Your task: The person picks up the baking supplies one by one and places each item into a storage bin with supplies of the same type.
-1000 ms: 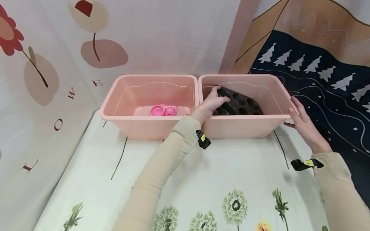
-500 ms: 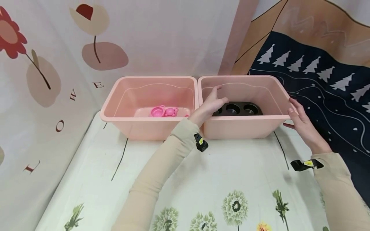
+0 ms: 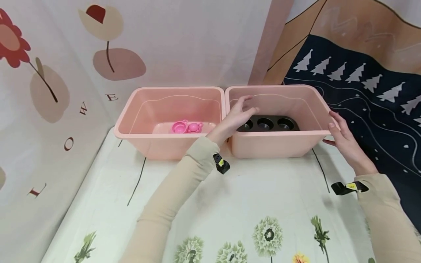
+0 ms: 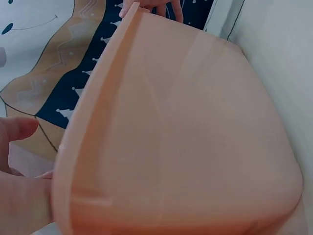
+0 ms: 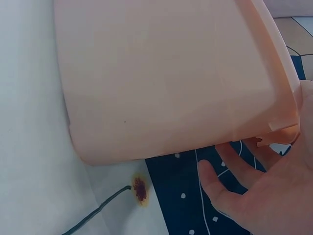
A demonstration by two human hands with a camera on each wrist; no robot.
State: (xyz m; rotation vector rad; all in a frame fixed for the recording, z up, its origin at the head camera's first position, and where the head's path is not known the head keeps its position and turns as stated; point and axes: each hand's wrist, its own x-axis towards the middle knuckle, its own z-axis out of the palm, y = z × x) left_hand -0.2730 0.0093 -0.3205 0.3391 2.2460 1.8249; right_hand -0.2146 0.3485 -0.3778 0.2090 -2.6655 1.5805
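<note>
A dark muffin pan [image 3: 271, 119] lies flat at the bottom of the right pink bin [image 3: 279, 144]. My left hand [image 3: 238, 114] is over the left end of this bin, thumb and fingers spread apart and holding nothing. Below the hand, the pan's left part is partly hidden. At the bin's right end my right hand [image 3: 350, 146] grips the rim. In the right wrist view, the fingers of the right hand [image 5: 274, 191] reach below the bin's rim on the outside. A near-side wall of the bin [image 4: 181, 117] fills most of the left wrist view.
A second pink bin [image 3: 171, 146] stands close beside on the left, with small pink toy-like cups [image 3: 186, 126] on its floor. Both bins stand on a flower-printed cloth [image 3: 250, 197]. Printed fabric [image 3: 197, 44] hangs behind them.
The muffin pan was tilted up under my left hand and now lies flat. My left hand has let go and drawn slightly left. The right hand stays at the rim.
</note>
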